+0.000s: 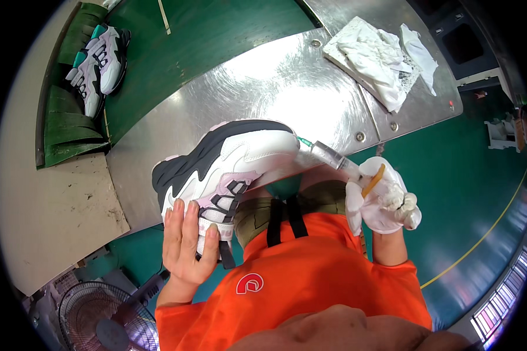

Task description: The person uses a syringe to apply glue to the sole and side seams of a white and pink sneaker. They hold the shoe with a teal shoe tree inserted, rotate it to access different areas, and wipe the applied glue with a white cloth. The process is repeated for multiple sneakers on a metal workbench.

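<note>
A white, pink and black sneaker lies tilted on its side at the edge of the metal table, sole facing away from me and toe to the right. My bare left hand is closed around its heel end, fingers on the side and thumb by the collar. My right hand, in a white glove, grips a clear syringe. The syringe's green tip meets or nearly meets the toe, near the seam between upper and sole. An orange-brown strip shows at the gloved fingers; I cannot tell what it is.
The shiny metal table adjoins a green belt. Two similar sneakers rest by green flaps at the far left. Crumpled white cloths lie at the back right. A fan stands at the lower left.
</note>
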A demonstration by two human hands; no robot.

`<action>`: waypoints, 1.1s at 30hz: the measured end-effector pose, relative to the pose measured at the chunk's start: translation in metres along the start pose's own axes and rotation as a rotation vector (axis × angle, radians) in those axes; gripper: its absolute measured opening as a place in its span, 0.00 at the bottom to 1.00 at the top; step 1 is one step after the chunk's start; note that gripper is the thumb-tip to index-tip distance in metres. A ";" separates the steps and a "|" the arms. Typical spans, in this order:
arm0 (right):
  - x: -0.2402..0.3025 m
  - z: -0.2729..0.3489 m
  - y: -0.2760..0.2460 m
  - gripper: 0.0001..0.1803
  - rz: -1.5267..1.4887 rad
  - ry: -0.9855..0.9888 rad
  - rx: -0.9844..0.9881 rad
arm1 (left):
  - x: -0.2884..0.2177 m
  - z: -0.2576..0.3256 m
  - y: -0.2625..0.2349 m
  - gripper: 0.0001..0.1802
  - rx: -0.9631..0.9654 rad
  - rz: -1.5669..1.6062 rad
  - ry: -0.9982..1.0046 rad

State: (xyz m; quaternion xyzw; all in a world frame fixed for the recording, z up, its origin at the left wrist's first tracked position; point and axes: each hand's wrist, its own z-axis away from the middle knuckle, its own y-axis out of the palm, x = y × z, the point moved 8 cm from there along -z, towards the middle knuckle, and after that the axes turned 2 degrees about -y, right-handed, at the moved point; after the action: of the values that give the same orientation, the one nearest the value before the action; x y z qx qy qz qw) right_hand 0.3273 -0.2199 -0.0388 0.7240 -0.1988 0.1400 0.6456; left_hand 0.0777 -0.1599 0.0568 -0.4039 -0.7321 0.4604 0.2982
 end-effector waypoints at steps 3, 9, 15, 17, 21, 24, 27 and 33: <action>0.001 0.001 0.007 0.58 0.061 0.009 -0.063 | -0.001 0.000 -0.001 0.14 0.004 0.004 -0.001; 0.006 0.004 0.031 0.57 0.244 0.076 -0.169 | 0.000 -0.001 -0.003 0.14 0.004 -0.003 0.005; 0.004 0.005 0.055 0.51 0.517 0.096 -0.123 | 0.003 -0.009 -0.005 0.15 -0.008 0.006 0.005; 0.003 0.004 0.057 0.51 0.644 0.082 -0.042 | 0.007 -0.014 -0.007 0.14 0.008 0.011 0.003; 0.002 -0.003 0.063 0.52 0.774 0.006 0.011 | 0.017 -0.032 -0.014 0.16 0.088 0.085 -0.026; -0.004 -0.003 0.052 0.50 0.814 0.022 -0.034 | 0.030 -0.047 -0.015 0.25 0.172 0.182 -0.048; -0.006 -0.014 0.046 0.48 0.976 -0.018 0.017 | 0.046 -0.062 -0.016 0.25 0.200 0.259 -0.093; -0.023 -0.034 0.014 0.45 0.962 -0.129 0.093 | 0.090 -0.091 0.004 0.31 0.307 0.539 -0.270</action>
State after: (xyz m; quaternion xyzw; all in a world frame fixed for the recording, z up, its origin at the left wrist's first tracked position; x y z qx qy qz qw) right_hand 0.3020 -0.1851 -0.0327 0.5853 -0.5438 0.3863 0.4609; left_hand 0.1076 -0.0415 0.0952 -0.4688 -0.5540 0.6768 0.1234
